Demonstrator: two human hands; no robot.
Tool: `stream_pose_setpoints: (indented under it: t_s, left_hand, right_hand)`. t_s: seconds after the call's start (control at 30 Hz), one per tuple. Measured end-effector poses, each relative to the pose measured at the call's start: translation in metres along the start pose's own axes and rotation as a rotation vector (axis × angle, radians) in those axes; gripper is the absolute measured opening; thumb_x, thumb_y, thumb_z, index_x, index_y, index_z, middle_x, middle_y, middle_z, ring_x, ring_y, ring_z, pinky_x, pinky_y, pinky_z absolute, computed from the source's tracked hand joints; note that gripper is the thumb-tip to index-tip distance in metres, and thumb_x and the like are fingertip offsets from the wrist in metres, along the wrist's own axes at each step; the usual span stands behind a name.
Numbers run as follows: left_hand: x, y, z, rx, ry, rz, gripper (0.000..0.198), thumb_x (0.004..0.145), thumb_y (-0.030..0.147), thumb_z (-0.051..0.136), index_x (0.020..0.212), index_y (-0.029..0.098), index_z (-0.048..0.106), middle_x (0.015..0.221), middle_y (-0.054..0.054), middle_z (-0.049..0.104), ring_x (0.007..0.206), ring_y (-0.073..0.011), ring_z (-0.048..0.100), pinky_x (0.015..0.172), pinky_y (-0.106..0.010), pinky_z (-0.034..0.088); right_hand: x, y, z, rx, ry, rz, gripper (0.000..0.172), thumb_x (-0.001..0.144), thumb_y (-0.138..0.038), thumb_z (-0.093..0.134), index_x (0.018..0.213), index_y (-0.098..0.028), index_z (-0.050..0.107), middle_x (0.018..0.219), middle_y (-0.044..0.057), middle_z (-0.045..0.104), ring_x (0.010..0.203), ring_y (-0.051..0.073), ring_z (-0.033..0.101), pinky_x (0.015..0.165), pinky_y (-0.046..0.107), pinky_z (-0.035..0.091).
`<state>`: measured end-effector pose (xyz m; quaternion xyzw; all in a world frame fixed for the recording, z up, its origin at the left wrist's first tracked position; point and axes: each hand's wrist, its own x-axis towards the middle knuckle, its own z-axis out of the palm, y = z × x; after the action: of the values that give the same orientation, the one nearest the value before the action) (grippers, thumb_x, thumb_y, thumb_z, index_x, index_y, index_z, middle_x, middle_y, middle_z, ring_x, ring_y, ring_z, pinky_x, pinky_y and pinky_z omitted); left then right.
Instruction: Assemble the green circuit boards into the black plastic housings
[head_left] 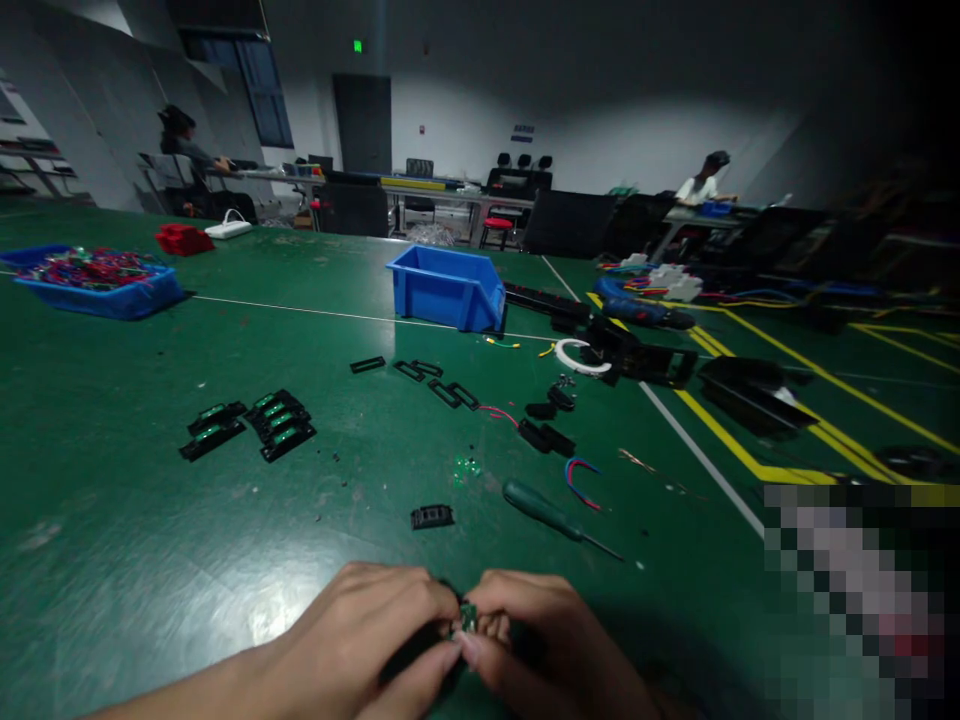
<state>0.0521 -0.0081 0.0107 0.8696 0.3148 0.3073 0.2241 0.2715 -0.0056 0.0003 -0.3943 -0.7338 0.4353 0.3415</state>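
My left hand [379, 630] and my right hand [540, 640] meet at the near edge of the green table [150, 520], fingers pinched together on a small black part with a green insert [468, 617]. Just beyond them lie a single black housing [432, 516] and a green-handled screwdriver [551, 512]. Several assembled black-and-green parts [259, 425] sit in rows to the left. Empty black frames [435, 382] lie further back in the middle.
A blue bin [448, 288] stands at mid-table, and a blue tray of coloured wires [94, 280] at far left. A red object [182, 239], loose wires [579, 480], a white ring [577, 358] and black parts lie about. Two people sit at far desks.
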Motion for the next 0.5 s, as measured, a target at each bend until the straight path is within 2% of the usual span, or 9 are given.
stream_pose_setpoints:
  t_s: [0.23,0.33,0.5]
  left_hand:
    - [-0.0012,-0.0021,-0.0034,-0.016,-0.063,-0.022,0.022,0.095,0.020,0.051,0.116,0.027,0.053,0.089,0.000,0.071,0.075,-0.0145,0.070,0.073,-0.026,0.059]
    - [-0.0032,-0.0033,-0.0019,0.009,-0.060,-0.020,0.030,0.094,0.020,0.052,0.123,0.028,0.051,0.096,0.001,0.073,0.080,-0.0144,0.072,0.076,-0.026,0.059]
    - [-0.0047,-0.0049,0.0008,0.027,-0.078,-0.026,0.032,0.092,0.024,0.059,0.122,0.028,0.051,0.097,0.001,0.071,0.084,-0.0155,0.071,0.077,-0.027,0.058]
  right_hand:
    - [0.0029,0.0090,-0.0019,0.024,-0.070,0.054,0.028,0.088,-0.043,0.065,0.072,-0.019,0.065,0.061,0.000,0.059,0.056,0.012,0.054,0.053,0.022,0.041]
    - [0.0048,0.0088,-0.0022,0.008,-0.062,0.082,0.031,0.088,-0.043,0.066,0.069,-0.019,0.063,0.059,-0.001,0.059,0.055,0.010,0.052,0.053,0.021,0.039]
    - [0.0043,0.0064,-0.0010,-0.030,-0.080,0.097,0.037,0.088,-0.047,0.066,0.065,-0.019,0.063,0.053,-0.004,0.051,0.051,0.009,0.044,0.050,0.023,0.033]
